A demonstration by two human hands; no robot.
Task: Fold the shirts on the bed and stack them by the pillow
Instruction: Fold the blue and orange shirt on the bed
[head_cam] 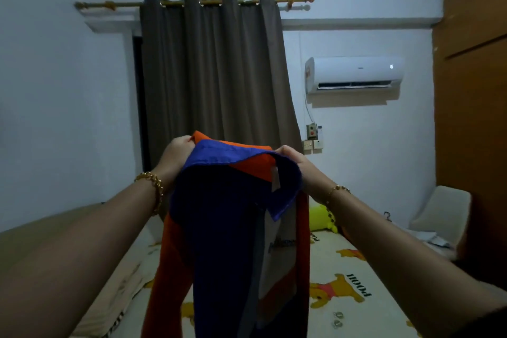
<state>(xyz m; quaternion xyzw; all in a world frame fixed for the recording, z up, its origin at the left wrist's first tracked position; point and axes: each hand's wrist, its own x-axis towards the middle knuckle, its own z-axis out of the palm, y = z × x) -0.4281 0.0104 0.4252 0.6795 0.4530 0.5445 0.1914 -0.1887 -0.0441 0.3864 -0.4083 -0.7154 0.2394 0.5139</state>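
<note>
An orange and dark blue collared shirt [227, 228] hangs in the air above the bed [356, 269], held up at its shoulders. My left hand [175, 153] grips the left shoulder and my right hand [290, 158] grips the right shoulder by the collar. The shirt's body drops down past the frame's lower edge, with a white panel and a logo showing on its front. A cream pillow [439, 214] stands at the bed's far right, against the wooden wardrobe.
The bed has a cream sheet with cartoon bear prints. A yellow-green plush toy [319, 218] lies at its far end. Small metal items [338, 320] lie on the sheet near right. A brown curtain [216, 77] and wall air conditioner [355, 74] are ahead; a wooden wardrobe [472, 90] stands right.
</note>
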